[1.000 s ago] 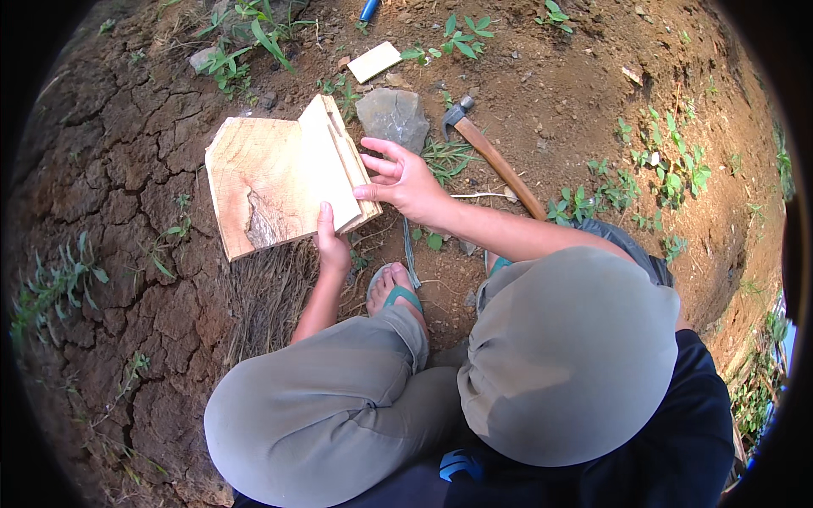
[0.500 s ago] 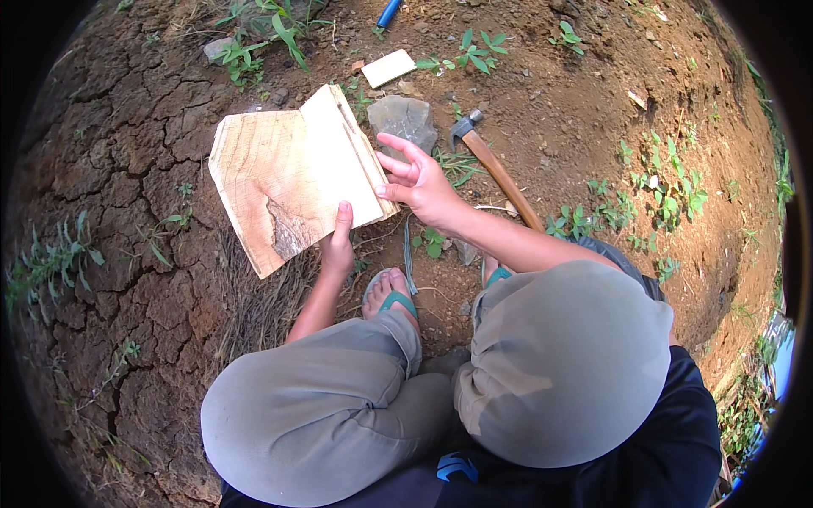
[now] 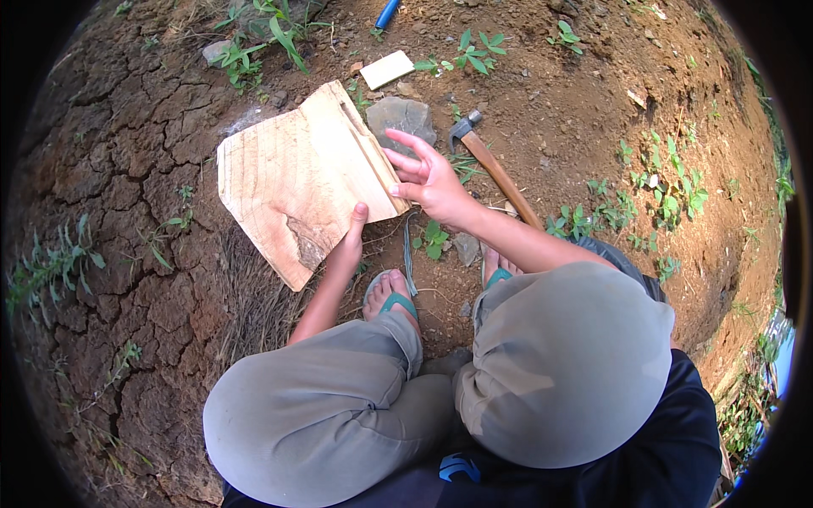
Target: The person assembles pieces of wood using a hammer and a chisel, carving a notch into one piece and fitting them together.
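A thick pale wooden slab is tilted up off the cracked earth in front of me. My left hand grips its near lower edge, thumb on the top face. At the slab's right edge my right hand rests with its fingers spread, the palm against the side. Just beyond that hand lies a grey flat stone. To the right of my right hand a claw hammer with a wooden handle lies on the soil. I am squatting, knees in grey trousers at the bottom, feet in green flip-flops.
A small pale wood offcut lies beyond the stone, and a blue stick-like object at the top edge. Cracked dry earth spreads to the left, with weeds at the top and small green plants on the right.
The slab has shifted a little toward me and to the right with both hands on it. My right hand's fingers have spread wider along its right edge.
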Tool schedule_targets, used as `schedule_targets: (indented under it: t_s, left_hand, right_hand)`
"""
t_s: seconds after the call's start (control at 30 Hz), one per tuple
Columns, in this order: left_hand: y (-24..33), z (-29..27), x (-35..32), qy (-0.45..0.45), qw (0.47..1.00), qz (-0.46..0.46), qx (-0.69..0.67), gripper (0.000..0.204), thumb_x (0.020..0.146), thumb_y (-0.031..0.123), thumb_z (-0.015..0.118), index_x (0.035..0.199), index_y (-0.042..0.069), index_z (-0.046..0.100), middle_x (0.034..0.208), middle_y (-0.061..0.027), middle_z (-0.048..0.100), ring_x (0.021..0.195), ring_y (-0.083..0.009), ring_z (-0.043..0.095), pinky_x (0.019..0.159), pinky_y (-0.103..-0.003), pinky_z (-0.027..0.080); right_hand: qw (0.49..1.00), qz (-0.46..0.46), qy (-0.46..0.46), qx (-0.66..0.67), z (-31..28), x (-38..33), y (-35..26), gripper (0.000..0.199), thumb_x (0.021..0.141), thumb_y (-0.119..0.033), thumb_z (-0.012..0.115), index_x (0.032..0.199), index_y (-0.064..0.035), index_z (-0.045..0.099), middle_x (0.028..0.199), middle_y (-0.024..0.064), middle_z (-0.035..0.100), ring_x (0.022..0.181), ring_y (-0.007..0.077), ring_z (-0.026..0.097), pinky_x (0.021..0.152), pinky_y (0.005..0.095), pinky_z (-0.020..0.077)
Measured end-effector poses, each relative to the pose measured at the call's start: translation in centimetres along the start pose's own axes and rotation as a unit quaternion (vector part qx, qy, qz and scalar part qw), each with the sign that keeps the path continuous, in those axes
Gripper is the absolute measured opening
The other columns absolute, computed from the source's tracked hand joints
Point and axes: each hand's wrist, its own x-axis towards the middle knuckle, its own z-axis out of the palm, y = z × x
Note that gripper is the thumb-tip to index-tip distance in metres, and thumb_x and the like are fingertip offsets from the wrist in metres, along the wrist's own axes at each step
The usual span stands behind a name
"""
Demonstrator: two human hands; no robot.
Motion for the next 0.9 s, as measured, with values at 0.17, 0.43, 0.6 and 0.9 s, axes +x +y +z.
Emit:
schedule_targets:
  t_s: [0.17,0.43,0.6,0.9]
  left_hand:
    - [0.0,0.2,0.0,0.004,1.0,0.001,0.01,0.081,0.099,0.056,0.059,0.149,-0.005,0.041,0.152,-0.0197,0.046,0.141,-0.0309,0.042,0.12,-0.041,0.027]
    - [-1.3,0.4,-0.2,0.036,0.998,0.0,0.049,0.084,0.098,0.058,0.06,0.15,-0.005,0.04,0.154,-0.0201,0.045,0.143,-0.0314,0.039,0.12,-0.041,0.025]
    - [-0.6,-0.3,-0.7,0.012,1.0,0.001,-0.003,0.079,0.102,0.057,0.05,0.151,-0.004,0.039,0.154,-0.0187,0.043,0.144,-0.0292,0.038,0.121,-0.041,0.025]
    - [1.5,-1.0,-1.0,-0.083,0.984,-0.027,-0.157,0.07,0.11,0.052,0.026,0.152,-0.003,0.036,0.154,-0.0159,0.042,0.144,-0.0245,0.037,0.121,-0.041,0.026]
  right_hand:
    - [1.0,0.006,0.008,-0.002,0.2,-0.1,-0.6,0.085,0.085,0.014,0.065,0.158,-0.0069,0.027,0.156,0.0229,0.043,0.132,0.0235,0.056,0.105,0.0352,0.0503]
    - [1.0,-0.01,0.011,-0.01,0.6,-0.3,-1.2,0.089,0.082,0.011,0.071,0.158,-0.0063,0.027,0.153,0.0225,0.048,0.128,0.0218,0.059,0.104,0.0353,0.0517]
    - [0.999,-0.001,0.007,-0.035,1.6,-0.3,-2.2,0.097,0.078,0.006,0.081,0.158,-0.0069,0.027,0.15,0.023,0.05,0.119,0.0196,0.063,0.097,0.0337,0.0558]
    - [0.991,-0.055,0.014,-0.121,4.1,-1.0,-3.9,0.101,0.072,-0.005,0.091,0.155,-0.0044,0.034,0.145,0.023,0.055,0.109,0.0145,0.065,0.088,0.0287,0.0562]
